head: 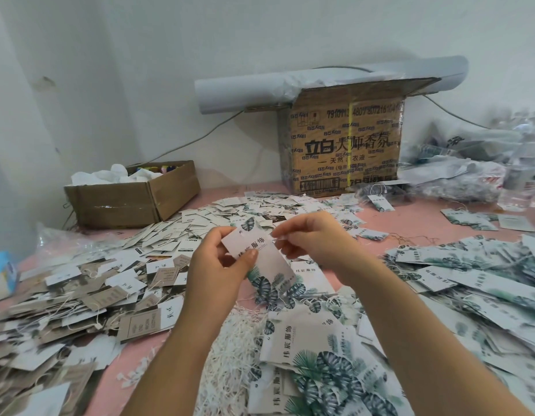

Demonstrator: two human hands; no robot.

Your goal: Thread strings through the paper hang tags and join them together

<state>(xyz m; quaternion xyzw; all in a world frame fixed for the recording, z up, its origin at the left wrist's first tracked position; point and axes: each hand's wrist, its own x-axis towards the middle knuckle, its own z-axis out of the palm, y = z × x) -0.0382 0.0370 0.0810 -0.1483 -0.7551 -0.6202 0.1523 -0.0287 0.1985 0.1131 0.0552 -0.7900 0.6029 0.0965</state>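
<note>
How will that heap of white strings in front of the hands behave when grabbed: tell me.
The white strings look thin and limp, so they would probably flop and weigh little. They lie tangled in a heap, so a grab likely lifts a clump, not one. Ends may snag the leaf-print tags beside them.

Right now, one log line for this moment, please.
left hand: holds leaf-print tag | right hand: pinching at tag edge | string: not discernible
</note>
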